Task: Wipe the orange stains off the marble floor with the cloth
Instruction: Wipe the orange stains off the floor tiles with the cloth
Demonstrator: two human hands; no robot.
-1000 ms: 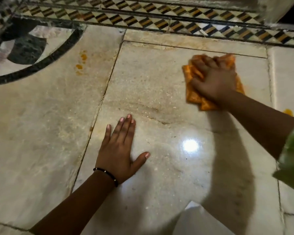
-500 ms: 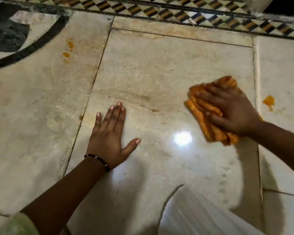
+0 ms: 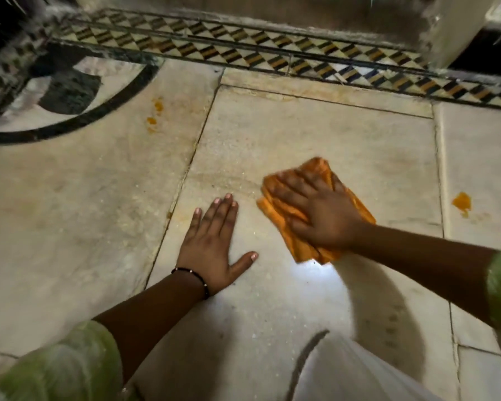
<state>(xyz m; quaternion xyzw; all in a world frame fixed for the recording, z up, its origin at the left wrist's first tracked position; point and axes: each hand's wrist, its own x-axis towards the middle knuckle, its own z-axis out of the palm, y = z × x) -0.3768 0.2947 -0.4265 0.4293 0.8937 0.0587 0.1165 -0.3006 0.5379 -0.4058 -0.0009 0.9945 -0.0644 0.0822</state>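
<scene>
**Cloth pressed to the central slab**

The right hand [image 3: 320, 218] lies flat, fingers spread and straight, pressing the orange cloth [image 3: 284, 221] onto the middle slab of the marble floor [image 3: 344, 146]. The left hand [image 3: 211, 244] rests just left of the cloth, palm down, fingers straight, holding nothing; a dark bracelet [image 3: 195, 277] circles its wrist. One orange stain [image 3: 462, 202] sits on the right slab; smaller orange stains [image 3: 155, 112] lie far left, near a black inlaid arc [image 3: 78, 121].
</scene>
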